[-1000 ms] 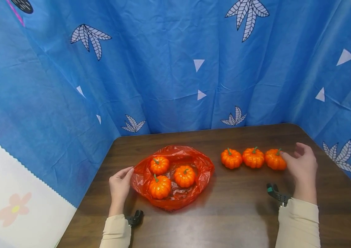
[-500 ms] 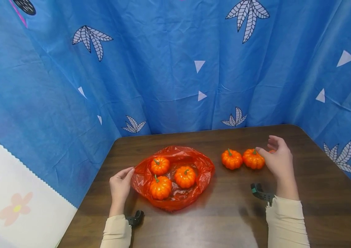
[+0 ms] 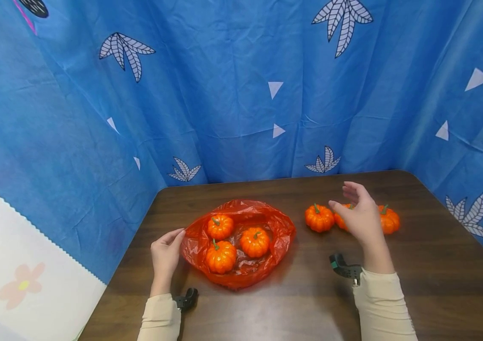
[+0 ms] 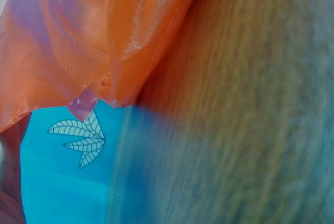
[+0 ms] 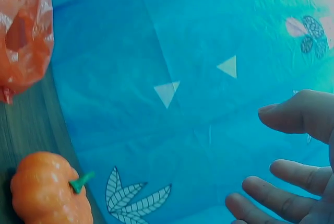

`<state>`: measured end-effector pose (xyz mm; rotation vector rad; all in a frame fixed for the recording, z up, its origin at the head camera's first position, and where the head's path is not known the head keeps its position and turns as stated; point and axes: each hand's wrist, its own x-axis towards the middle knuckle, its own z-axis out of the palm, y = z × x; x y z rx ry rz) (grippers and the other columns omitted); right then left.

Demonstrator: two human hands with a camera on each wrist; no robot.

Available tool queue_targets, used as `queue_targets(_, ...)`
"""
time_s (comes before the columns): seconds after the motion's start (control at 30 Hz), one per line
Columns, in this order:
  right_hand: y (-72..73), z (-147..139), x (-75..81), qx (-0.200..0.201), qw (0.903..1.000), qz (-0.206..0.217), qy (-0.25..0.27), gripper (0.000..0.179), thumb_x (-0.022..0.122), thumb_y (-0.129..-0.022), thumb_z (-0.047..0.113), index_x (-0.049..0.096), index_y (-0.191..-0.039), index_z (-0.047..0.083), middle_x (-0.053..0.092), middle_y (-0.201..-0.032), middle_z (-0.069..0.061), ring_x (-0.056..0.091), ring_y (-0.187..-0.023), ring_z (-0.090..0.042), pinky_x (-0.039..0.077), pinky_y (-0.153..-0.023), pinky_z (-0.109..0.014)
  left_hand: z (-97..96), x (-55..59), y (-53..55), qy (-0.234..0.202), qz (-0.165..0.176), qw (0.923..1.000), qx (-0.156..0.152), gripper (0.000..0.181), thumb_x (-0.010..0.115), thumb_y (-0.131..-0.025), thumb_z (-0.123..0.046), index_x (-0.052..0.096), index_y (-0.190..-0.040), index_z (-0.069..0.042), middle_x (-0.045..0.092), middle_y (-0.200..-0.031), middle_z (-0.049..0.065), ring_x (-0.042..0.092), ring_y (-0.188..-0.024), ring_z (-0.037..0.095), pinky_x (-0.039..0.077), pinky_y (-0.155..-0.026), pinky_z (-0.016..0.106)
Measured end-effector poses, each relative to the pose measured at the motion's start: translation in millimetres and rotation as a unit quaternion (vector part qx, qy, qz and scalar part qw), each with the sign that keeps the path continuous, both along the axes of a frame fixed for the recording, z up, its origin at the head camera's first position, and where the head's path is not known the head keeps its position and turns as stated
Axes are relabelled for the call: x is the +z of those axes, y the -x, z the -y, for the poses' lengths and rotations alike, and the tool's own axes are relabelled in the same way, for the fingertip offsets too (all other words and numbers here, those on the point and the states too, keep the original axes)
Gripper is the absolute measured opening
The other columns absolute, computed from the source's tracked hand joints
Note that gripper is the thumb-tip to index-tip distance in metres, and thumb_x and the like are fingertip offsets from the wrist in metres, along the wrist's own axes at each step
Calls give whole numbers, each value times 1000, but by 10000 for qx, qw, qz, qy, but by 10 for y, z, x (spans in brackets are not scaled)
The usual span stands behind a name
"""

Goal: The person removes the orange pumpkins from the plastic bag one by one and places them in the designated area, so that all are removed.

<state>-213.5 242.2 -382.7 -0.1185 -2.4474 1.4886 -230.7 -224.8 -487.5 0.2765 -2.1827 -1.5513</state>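
My left hand [image 3: 165, 253] pinches the left rim of a red plastic bag [image 3: 281, 239], which lies spread with its mouth facing up. Inside the bag sit three small orange pumpkins with green stems: one at the back [image 3: 220, 226], a front pumpkin [image 3: 221, 258] and a right pumpkin [image 3: 255, 242]. Three more stand in a row to the right. My right hand [image 3: 362, 215], thumb and fingers spread apart and holding nothing, overlaps the middle pumpkin [image 3: 340, 221], partly hiding it. The row's left pumpkin [image 3: 319, 218] and right pumpkin [image 3: 389, 221] flank that hand.
All of it is on a dark wood table [image 3: 284, 312] with rounded back corners. A blue patterned curtain [image 3: 233, 94] hangs behind and along both sides. At the left is a white cloth [image 3: 20, 265] with a flower print. Each wrist wears a black camera mount.
My right hand has moved left, from the row's right pumpkin to over the middle one, and the right pumpkin shows again. My left hand and the bag stay put.
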Motion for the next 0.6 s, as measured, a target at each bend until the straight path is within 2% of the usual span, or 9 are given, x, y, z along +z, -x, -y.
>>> queue_targets(0.13,0,86,7,100,9998,-163,-61,69,72,-93,23,38,-149,2,48,-148,-26,45,-137,-45,40,-111,-62,0,-1,-4,0,33,10000,9,28,74,-92,-26,77,-108,-3,75,-108,19,69,-77,-5,59,-68,14)
queue_targets(0.27,18,186,-6,333,9991,-261,-8,66,72,-92,19,41,-147,2,50,-147,-26,47,-136,-44,40,-112,-62,-6,2,-11,58,139,9999,46,30,73,-93,-29,77,-110,-5,75,-110,18,70,-80,-1,59,-70,15)
queue_targets(0.6,93,487,-119,896,9959,-108,53,62,73,-92,21,45,-145,5,53,-145,-21,50,-135,-41,43,-112,-57,-5,3,-9,67,188,9998,18,33,72,-93,-33,77,-111,-6,75,-112,17,71,-83,1,59,-72,16)
